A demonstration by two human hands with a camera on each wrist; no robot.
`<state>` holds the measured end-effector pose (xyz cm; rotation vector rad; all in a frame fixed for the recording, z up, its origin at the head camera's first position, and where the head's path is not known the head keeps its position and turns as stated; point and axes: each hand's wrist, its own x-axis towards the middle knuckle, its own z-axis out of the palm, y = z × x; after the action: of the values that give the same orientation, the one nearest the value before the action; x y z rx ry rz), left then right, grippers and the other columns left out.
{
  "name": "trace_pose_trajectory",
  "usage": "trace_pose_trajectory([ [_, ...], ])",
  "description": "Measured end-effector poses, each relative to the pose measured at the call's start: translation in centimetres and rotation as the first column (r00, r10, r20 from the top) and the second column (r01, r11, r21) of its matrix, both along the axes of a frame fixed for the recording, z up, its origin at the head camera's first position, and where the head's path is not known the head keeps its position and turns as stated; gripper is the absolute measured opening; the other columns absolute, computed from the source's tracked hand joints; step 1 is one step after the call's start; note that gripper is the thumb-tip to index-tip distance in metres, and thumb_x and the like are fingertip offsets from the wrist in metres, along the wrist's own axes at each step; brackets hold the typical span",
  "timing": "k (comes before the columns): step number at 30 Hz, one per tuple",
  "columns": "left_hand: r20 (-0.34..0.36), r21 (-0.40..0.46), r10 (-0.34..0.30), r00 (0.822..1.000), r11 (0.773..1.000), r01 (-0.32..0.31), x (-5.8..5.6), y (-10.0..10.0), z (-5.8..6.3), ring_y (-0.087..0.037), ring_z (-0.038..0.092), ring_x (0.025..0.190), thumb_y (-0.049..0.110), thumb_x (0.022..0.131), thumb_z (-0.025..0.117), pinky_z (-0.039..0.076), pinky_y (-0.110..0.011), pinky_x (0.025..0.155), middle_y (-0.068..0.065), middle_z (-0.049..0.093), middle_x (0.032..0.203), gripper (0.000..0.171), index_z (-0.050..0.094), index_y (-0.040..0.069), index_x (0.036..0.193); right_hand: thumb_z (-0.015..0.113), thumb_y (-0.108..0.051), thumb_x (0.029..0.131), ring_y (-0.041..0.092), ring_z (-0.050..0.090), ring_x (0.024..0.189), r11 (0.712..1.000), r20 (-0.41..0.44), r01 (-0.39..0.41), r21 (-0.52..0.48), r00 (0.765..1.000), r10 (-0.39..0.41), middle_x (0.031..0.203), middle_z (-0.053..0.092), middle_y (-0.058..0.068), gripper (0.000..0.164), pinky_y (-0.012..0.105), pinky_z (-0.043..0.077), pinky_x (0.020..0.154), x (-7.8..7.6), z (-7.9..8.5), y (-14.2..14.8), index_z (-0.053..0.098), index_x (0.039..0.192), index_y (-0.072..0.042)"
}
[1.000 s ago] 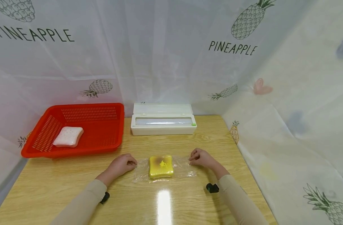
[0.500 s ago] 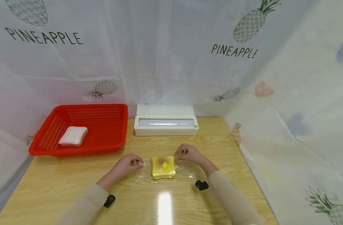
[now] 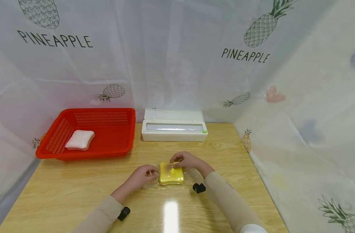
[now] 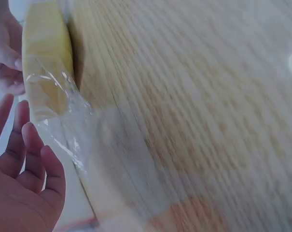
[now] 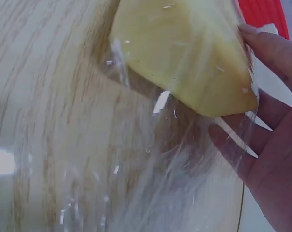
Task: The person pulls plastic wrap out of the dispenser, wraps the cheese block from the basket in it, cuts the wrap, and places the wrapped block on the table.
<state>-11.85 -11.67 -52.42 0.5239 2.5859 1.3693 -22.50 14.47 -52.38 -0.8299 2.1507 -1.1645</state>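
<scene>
A yellow toast-shaped block (image 3: 171,176) with a browned top edge lies on the table, with clear plastic film (image 3: 193,178) under and around it. My right hand (image 3: 189,160) is at its far right corner, thumb over the top face. In the right wrist view, the fingers (image 5: 237,150) of that hand lie loosely extended behind the film, beside the block. My left hand (image 3: 141,177) is at the block's left edge, by the film. Its fingers (image 4: 32,145) look relaxed and slightly bent in the left wrist view; nothing is visible in its palm.
A red plastic basket (image 3: 113,150) stands at the back left, holding a white toast-shaped block (image 3: 79,139). Behind the yellow block sits a white cling-film dispenser box (image 3: 174,137), its lid raised. A pineapple-print curtain (image 3: 171,64) borders the wooden table (image 3: 230,194).
My right hand has moved left from the film's right end to the yellow block. My left hand has come right, up to the block's left edge. The head view has shifted slightly.
</scene>
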Motion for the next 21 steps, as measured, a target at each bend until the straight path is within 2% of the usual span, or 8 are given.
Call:
trace_pose_trajectory([
  [4,0.02,0.01,0.011,1.0,1.0,-0.012,0.2,0.5,0.0,-0.014,0.053,0.078,0.018,0.093,0.067,0.047,-0.028,0.068,0.007,0.059,0.086,0.014,0.072,0.011,0.104,0.071,-0.001,0.087,0.018,0.061,0.111,0.999,0.028,-0.047,-0.027,0.998,0.048,0.105,0.067,0.003,0.015,0.03,0.047,0.095,-0.2,0.1,-0.1,0.068,0.101,-0.002],
  [7,0.016,0.021,0.013,1.0,1.0,-0.013,0.2,0.8,-0.1,-0.014,0.053,0.078,0.019,0.093,0.067,0.047,-0.028,0.068,0.008,0.059,0.087,0.015,0.072,0.012,0.105,0.072,0.002,0.085,0.017,0.062,0.1,0.997,0.03,-0.07,-0.024,0.997,0.071,0.1,0.066,0.004,0.014,0.03,0.051,0.087,0.0,0.8,-0.2,0.067,0.096,-0.003],
  [10,0.01,0.021,0.018,1.0,1.0,-0.018,0.2,1.0,0.1,-0.013,0.053,0.078,0.021,0.094,0.067,0.047,-0.028,0.068,0.008,0.059,0.087,0.015,0.072,0.013,0.106,0.074,0.002,0.083,0.016,0.061,0.09,0.997,0.006,-0.082,0.009,0.997,0.082,0.096,0.065,0.004,0.014,0.03,0.052,0.08,0.3,1.5,-0.3,0.068,0.093,-0.006],
  [14,0.016,0.028,0.036,0.999,0.999,-0.036,0.4,1.2,0.8,-0.013,0.054,0.078,0.022,0.093,0.068,0.048,-0.029,0.067,0.008,0.059,0.087,0.015,0.072,0.015,0.106,0.075,-0.002,0.084,0.017,0.059,0.088,0.995,-0.048,-0.088,0.04,0.995,0.09,0.094,0.065,0.0,0.012,0.029,0.051,0.079,0.7,2.4,-0.2,0.068,0.091,-0.009],
  [17,0.009,0.026,0.071,0.997,0.997,-0.071,0.6,1.4,1.5,-0.013,0.054,0.077,0.021,0.092,0.069,0.048,-0.029,0.067,0.009,0.059,0.084,0.014,0.071,0.016,0.105,0.074,-0.004,0.085,0.018,0.06,0.087,0.999,-0.1,-0.029,0.018,0.995,0.031,0.094,0.065,0.0,0.01,0.03,0.051,0.077,1.1,2.9,0.1,0.069,0.091,-0.009],
  [21,-0.017,0.041,0.122,0.992,0.992,-0.122,0.7,1.7,2.0,-0.014,0.055,0.076,0.017,0.09,0.072,0.049,-0.029,0.067,0.008,0.059,0.082,0.017,0.071,0.016,0.107,0.075,-0.008,0.085,0.02,0.061,0.082,0.988,-0.123,0.139,-0.073,0.981,-0.147,0.092,0.065,0.003,0.008,0.03,0.052,0.072,1.5,3.0,0.6,0.069,0.091,-0.007],
])
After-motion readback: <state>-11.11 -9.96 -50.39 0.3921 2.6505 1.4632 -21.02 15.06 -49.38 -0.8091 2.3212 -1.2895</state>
